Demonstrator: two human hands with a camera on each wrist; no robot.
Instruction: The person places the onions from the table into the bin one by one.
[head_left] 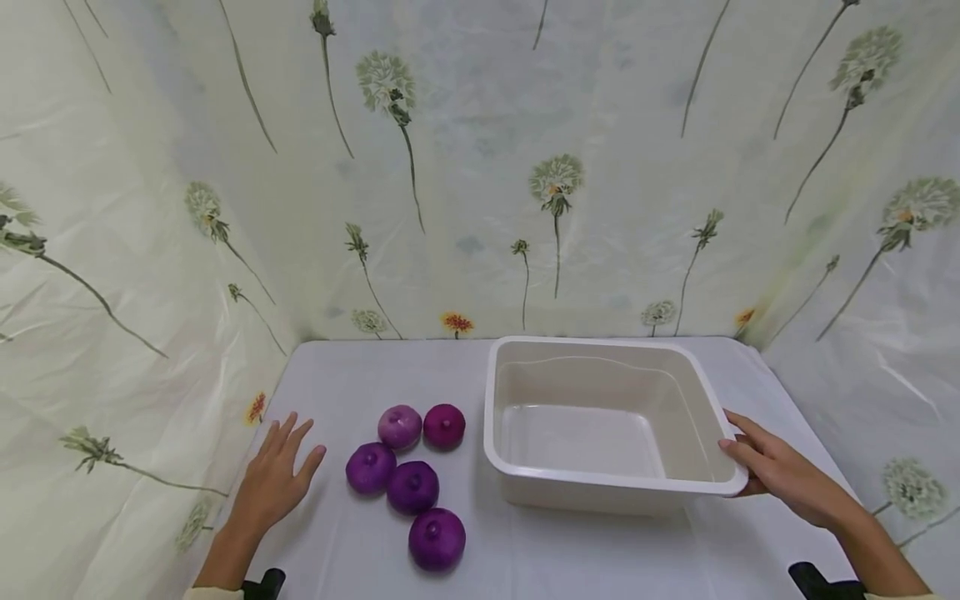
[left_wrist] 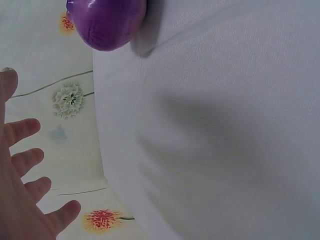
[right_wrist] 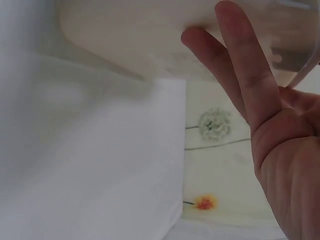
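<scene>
A deep off-white plastic basin [head_left: 592, 492] stands on the right half of the table, with nothing inside it. My right hand [head_left: 787, 475] grips its right rim, thumb over the edge; the right wrist view shows fingers [right_wrist: 250, 70] spread against the outer wall. Left of the basin lie several purple onions in a loose cluster, among them a paler onion [head_left: 400, 427], a reddish onion [head_left: 444, 427] and a dark onion [head_left: 437, 540] nearest me. My left hand [head_left: 273, 483] hovers over the table's left side, fingers spread, holding nothing. One onion [left_wrist: 107, 25] shows beyond it in the left wrist view.
A white cloth [head_left: 330, 375] covers the table. Behind it and along both sides hangs a pale curtain [head_left: 480, 167] printed with dandelions. The basin's far rim comes close to the table's back edge.
</scene>
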